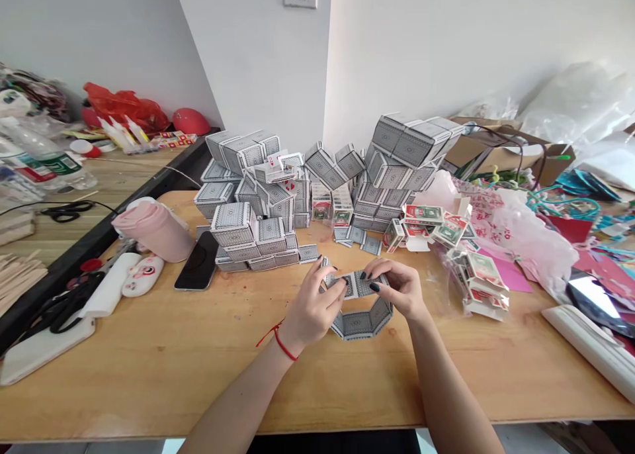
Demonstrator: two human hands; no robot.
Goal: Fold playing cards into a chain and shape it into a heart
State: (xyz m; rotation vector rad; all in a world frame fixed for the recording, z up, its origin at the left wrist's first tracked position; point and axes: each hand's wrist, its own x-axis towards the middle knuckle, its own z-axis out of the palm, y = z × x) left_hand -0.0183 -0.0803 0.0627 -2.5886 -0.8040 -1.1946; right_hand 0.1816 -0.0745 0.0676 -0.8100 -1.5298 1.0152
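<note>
A ring of joined playing cards (360, 324), grey-patterned backs showing, stands on the wooden table in front of me. My left hand (317, 300) pinches its left side, fingers bent over the cards. On the far right side, my right hand (397, 286) grips the ring between thumb and fingers; both hands have dark nails. Just beyond the ring lie a few loose flat playing cards (371, 245). Behind to the left rises a stack of boxes folded from playing cards (233, 226), and a taller stack (391, 176) stands behind to the right.
A black phone (197, 262), a pink cup (156, 229) and a white mouse (143, 276) lie at left. To the right are opened card boxes (481, 275), a plastic bag (520, 222) and a long white object (590, 348). Scissors (74, 302) rest at far left.
</note>
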